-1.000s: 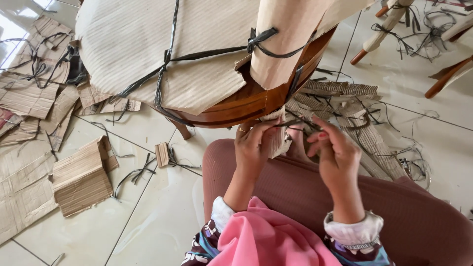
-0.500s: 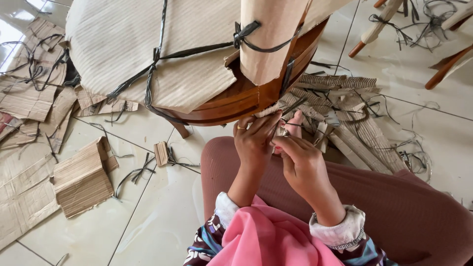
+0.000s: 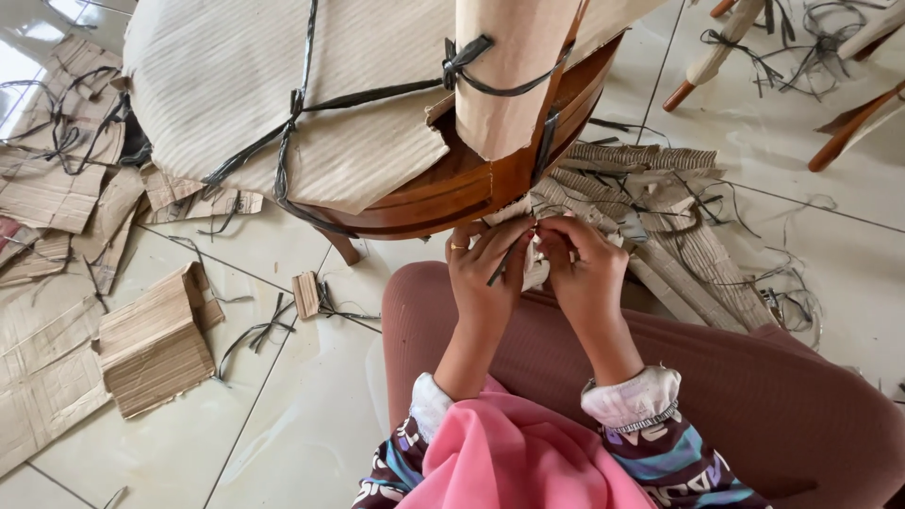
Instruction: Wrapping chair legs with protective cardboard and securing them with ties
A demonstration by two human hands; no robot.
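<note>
Directly below the rim of the brown wooden chair [image 3: 443,193], which is wrapped in corrugated cardboard [image 3: 283,94] tied with black straps [image 3: 292,141], both hands meet over the person's lap. Left hand [image 3: 485,259], a ring on 1 finger, has its fingers curled closed around a thin dark strap end [image 3: 501,266] that slants down from the chair's edge. Right hand [image 3: 584,259] sits touching the left, fingers pinched shut on a pale scrap of wrapping [image 3: 537,269] between the 2 hands, just under the chair. Right of the chair, a heap of torn cardboard strips [image 3: 660,217] lies on the tiled floor [image 3: 311,405]. Left of the chair, a folded cardboard block [image 3: 156,344] and flat sheets lie on the floor, with loose strap pieces near them.
</note>
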